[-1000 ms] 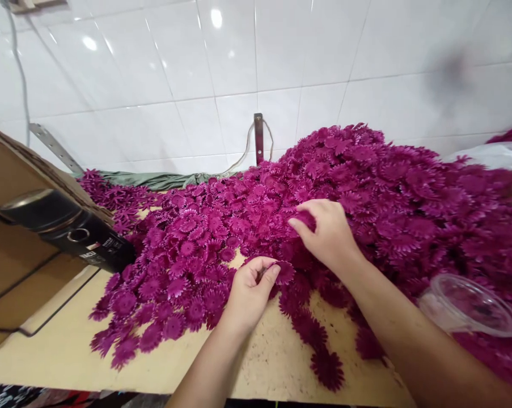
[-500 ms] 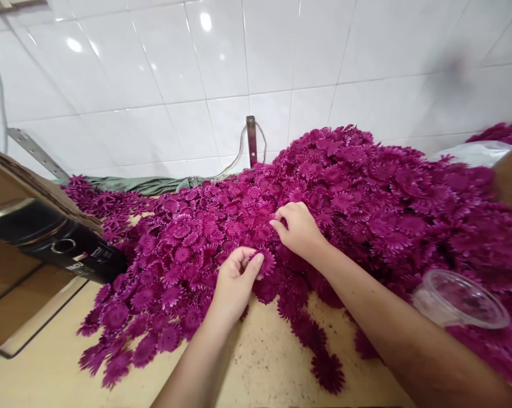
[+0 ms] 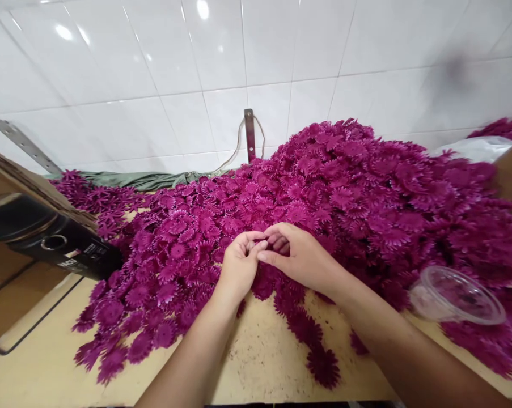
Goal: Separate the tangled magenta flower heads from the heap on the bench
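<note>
My left hand (image 3: 241, 263) is closed in a pinch over the front of a heap of magenta artificial flowers (image 3: 204, 221). A bit of magenta flower shows between its fingertips, mostly hidden by the fingers. My right hand (image 3: 296, 255) meets it from the other side, thumb and fingers curled together at the same spot. What the right fingers grip is too covered to make out. The heaped flowers are flat, with jagged petals and paler edges. One loose flower (image 3: 322, 365) lies on the tan tabletop (image 3: 259, 357) below my hands.
At the left, a black bottle (image 3: 83, 246) leans beside a cardboard box (image 3: 9, 294). A clear plastic tub (image 3: 462, 297) sits among flowers at the right. Behind the heap are a green cloth (image 3: 145, 180), a metal bracket (image 3: 249, 136) and a white tiled wall (image 3: 162, 51).
My right hand has come down and left from above the heap to join my left hand at the fingertips. The flower in my left hand is now more hidden. The view has shifted slightly.
</note>
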The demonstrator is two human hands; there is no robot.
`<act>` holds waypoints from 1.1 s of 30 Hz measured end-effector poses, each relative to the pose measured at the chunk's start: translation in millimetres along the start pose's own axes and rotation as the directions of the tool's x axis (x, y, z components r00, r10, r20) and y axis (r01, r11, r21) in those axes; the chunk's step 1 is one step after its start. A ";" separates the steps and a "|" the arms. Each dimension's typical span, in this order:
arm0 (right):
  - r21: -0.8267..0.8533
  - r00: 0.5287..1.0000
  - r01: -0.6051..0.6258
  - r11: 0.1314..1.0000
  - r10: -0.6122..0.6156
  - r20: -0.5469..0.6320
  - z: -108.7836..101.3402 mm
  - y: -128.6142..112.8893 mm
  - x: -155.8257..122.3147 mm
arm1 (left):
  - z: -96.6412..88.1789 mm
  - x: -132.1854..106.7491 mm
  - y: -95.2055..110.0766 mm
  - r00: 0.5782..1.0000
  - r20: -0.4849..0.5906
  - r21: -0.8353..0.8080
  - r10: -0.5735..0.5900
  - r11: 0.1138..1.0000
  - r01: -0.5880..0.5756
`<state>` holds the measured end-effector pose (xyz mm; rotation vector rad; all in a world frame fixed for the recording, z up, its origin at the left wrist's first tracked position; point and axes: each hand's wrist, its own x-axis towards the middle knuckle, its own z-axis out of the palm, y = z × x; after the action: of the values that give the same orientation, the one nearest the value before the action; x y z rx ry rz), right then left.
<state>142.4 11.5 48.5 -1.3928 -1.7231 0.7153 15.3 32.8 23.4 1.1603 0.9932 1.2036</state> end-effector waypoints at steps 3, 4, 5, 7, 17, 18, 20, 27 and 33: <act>0.212 0.990 -0.123 0.970 0.104 0.098 9.4 1.5 -7.8 | 1.7 -2.8 -0.5 0.999 -0.020 -0.048 -0.029 0.998 0.028; 0.246 0.987 -0.140 0.959 0.116 0.110 10.9 1.5 -8.5 | 2.1 -4.3 0.1 0.999 -0.029 -0.054 -0.031 0.998 0.029; 0.258 0.987 -0.144 0.955 0.120 0.110 11.7 1.2 -8.7 | 2.2 -6.1 0.9 0.999 -0.031 -0.060 -0.030 0.998 0.028; 0.235 0.992 -0.118 0.965 0.101 0.081 11.9 0.4 -7.8 | 1.4 -10.3 2.5 1.000 -0.009 -0.068 -0.029 0.997 0.028; -0.236 0.843 -0.069 0.969 -0.070 -0.533 -39.7 18.3 33.6 | -10.2 -32.6 13.1 0.997 0.070 0.010 0.025 1.000 -0.026; -0.270 0.840 -0.062 0.961 -0.096 -0.534 -42.8 15.7 32.1 | -10.6 -32.3 13.7 0.997 0.072 0.009 0.024 1.000 -0.025; -0.307 0.874 -0.001 0.952 -0.148 -0.464 -40.2 6.8 20.5 | -10.2 -30.6 13.1 0.998 0.061 -0.003 0.022 1.000 -0.022; 0.250 0.979 -0.166 0.954 0.129 0.159 16.2 -5.8 -32.0 | -4.6 -29.2 0.9 0.999 0.042 -0.058 -0.026 0.998 0.029; 0.429 0.978 -0.143 0.892 0.060 0.201 25.8 4.0 -30.7 | -8.5 -36.8 -0.4 0.994 0.055 -0.047 -0.096 0.994 0.099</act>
<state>125.1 -16.1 24.6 -1.1285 -1.5004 1.2424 2.6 -2.7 20.6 1.0873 0.9641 1.1082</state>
